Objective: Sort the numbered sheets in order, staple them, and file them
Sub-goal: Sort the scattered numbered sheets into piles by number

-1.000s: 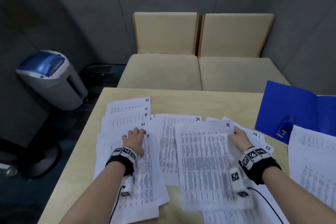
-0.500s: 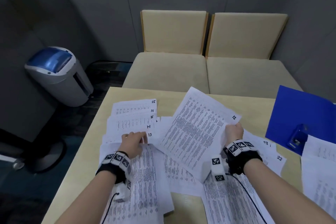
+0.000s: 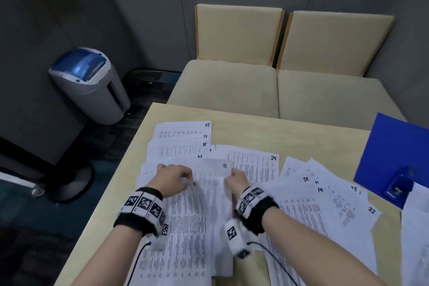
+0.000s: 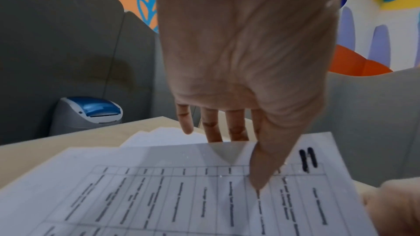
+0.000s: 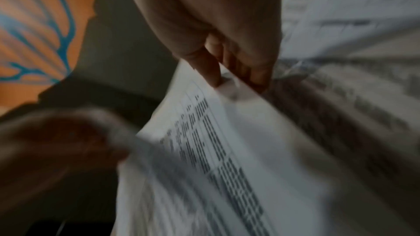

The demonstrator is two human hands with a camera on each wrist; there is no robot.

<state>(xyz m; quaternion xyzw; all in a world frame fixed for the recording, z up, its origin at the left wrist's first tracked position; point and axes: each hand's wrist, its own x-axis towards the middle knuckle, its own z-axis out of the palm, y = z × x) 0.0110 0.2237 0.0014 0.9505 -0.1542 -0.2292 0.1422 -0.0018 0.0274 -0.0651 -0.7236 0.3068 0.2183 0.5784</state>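
Numbered printed sheets cover the wooden table [image 3: 301, 137]. My left hand [image 3: 174, 179] pinches the top edge of sheet 11 [image 3: 185, 227] on the left pile, with the thumb [image 4: 261, 168] on top of sheet 11 [image 4: 181, 195] and the fingers behind its edge. My right hand [image 3: 235, 181] pinches the top corner of sheet 12 [image 3: 216, 193], which is blurred and lies right beside sheet 11. Thumb and fingers grip sheet 12 [image 5: 227, 150] in the right wrist view. Sheets 25, 18, 15 and 14 [image 3: 183, 141] fan out behind my left hand.
Sheet 24 [image 3: 255, 165] lies at centre. Sheets 19 to 23 [image 3: 325, 197] spread to the right. A blue folder [image 3: 394, 146] with a blue stapler [image 3: 398, 184] on it sits at the right edge, by another paper stack [image 3: 415, 227]. Two beige chairs [image 3: 232, 86] and a bin [image 3: 90, 86] stand beyond.
My right hand lifted sheet 12 from the centre and carried it left to the pile by my left hand. My left hand went from resting on the pile to pinching sheet 11's top edge.
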